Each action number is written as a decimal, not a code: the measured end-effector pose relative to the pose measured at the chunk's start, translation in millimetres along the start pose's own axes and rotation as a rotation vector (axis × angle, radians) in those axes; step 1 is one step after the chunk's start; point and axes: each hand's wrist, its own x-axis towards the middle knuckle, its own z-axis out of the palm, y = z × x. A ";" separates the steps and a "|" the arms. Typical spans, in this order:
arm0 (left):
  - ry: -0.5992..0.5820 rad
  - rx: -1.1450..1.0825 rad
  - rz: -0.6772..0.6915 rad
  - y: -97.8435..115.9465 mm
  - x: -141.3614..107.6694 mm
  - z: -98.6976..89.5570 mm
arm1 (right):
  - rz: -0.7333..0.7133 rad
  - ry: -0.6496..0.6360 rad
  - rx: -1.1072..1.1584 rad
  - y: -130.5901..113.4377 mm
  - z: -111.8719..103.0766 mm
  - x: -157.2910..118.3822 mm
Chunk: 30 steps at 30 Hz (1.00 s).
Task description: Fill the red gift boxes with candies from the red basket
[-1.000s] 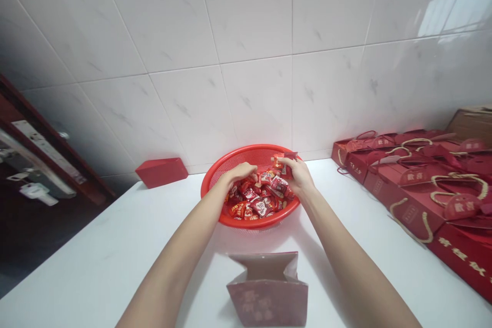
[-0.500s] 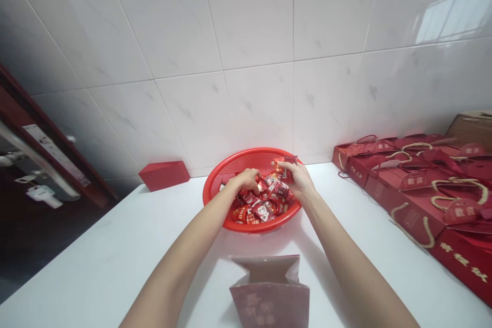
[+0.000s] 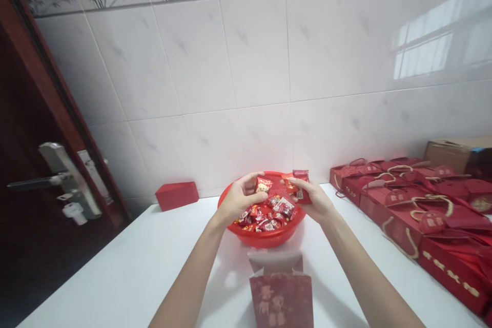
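Note:
A red plastic basket (image 3: 265,240) holds many wrapped candies (image 3: 267,223) in red, white and dark wrappers. Above its left part, my left hand (image 3: 240,197) pinches a red candy packet with a pale picture (image 3: 263,184) between thumb and fingers. Over the basket's right rim, my right hand (image 3: 313,200) is closed on red candy packets (image 3: 302,179), one darker and one orange-red. Nearer to me, in front of the basket, a dark red paper box (image 3: 282,300) with pale lettering stands upright with its top open.
Rows of red gift boxes with rope handles (image 3: 407,215) line the right side. A small red box (image 3: 177,196) sits by the tiled wall at the left. Behind the gift boxes is a cardboard box (image 3: 448,156). A door with a handle (image 3: 57,182) stands at the left.
My left hand has lifted out of the candies with a packet now visible in its fingers. My right hand still holds its packets, now more clearly seen. The camera view has tilted up.

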 end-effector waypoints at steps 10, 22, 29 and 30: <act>-0.069 0.120 0.101 19.4 -59.9 23.0 | -0.084 -0.164 -0.337 -26.8 31.1 -70.7; -0.082 0.336 0.185 29.6 -75.0 19.8 | -0.246 -0.118 -0.527 -30.9 38.3 -85.7; -0.473 0.604 0.096 39.1 -81.7 5.3 | -0.367 -0.147 -0.769 -44.2 33.8 -95.7; -0.477 0.609 0.077 35.8 -79.3 7.0 | -0.370 -0.164 -0.792 -43.9 33.6 -96.4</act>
